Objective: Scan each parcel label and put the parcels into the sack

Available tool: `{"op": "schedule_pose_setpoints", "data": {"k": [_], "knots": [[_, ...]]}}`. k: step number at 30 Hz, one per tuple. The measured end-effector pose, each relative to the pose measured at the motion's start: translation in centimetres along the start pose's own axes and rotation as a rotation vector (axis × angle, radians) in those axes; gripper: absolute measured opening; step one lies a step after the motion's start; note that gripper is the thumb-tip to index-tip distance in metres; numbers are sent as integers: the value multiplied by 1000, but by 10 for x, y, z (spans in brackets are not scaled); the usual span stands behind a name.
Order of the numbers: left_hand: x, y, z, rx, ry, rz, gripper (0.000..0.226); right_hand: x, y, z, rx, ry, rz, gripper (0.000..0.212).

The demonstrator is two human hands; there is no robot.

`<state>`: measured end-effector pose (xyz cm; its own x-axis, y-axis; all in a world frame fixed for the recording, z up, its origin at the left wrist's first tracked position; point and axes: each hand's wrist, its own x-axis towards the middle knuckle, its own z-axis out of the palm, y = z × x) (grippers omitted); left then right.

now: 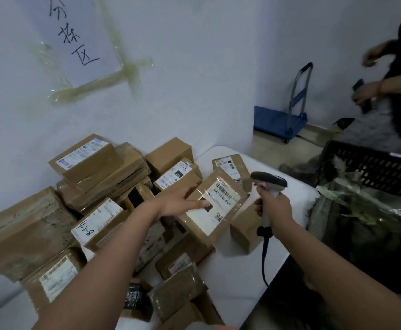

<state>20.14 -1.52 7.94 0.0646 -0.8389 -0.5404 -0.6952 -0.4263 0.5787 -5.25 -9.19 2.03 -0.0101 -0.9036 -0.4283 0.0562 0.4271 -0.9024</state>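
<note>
Head view shows the left hand (pixel 181 202) gripping the tilted parcel (pixel 215 203), apparently clear of the worktop (pixel 297 198), while at 3 o'clock, just beside it, right-hand fingers (pixel 259 207) wrap the scanner (pixel 269 184), and the sack (pixel 366 222) lies beyond.

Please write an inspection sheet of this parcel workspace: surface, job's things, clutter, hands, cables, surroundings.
Surface: white table, mostly covered with boxes.
Job's things: held parcel, tilted, label up; barcode scanner pointed at it; parcel pile against the wall; sack to the right.
Clutter: nothing seen.
Hands: left hand holds the parcel's left edge; right hand grips the scanner handle.
Cables: scanner cable hangs down from the handle.
Surroundings: black crate behind the sack; folded blue hand trolley by the wall; taped paper sign; another person at right.
</note>
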Motion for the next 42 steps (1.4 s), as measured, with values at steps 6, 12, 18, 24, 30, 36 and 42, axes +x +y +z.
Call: {"op": "schedule_pose_setpoints", "data": {"k": [6,12,18,24,30,36,42], "knots": [[32,16,23,-495,-37,-69,89,-3,-10,-25,44,54,-9,28],[48,36,53,-788,-18,-44,67,-8,-17,-49,77,45,3,21],[56,52,74,-769,113,22,87,-11,-37,-69,84,-43,21,21],[54,73,87,-669,321,112,88,-15,-62,-80,31,-182,-5,21],[56,85,95,-607,410,102,98,-23,-85,-101,-52,-338,-57,20],[53,96,115,-651,462,74,92,-24,-100,-119,-61,-388,-73,20],[54,100,125,-694,459,49,95,-21,-102,-129,-70,-405,-46,21]]}}
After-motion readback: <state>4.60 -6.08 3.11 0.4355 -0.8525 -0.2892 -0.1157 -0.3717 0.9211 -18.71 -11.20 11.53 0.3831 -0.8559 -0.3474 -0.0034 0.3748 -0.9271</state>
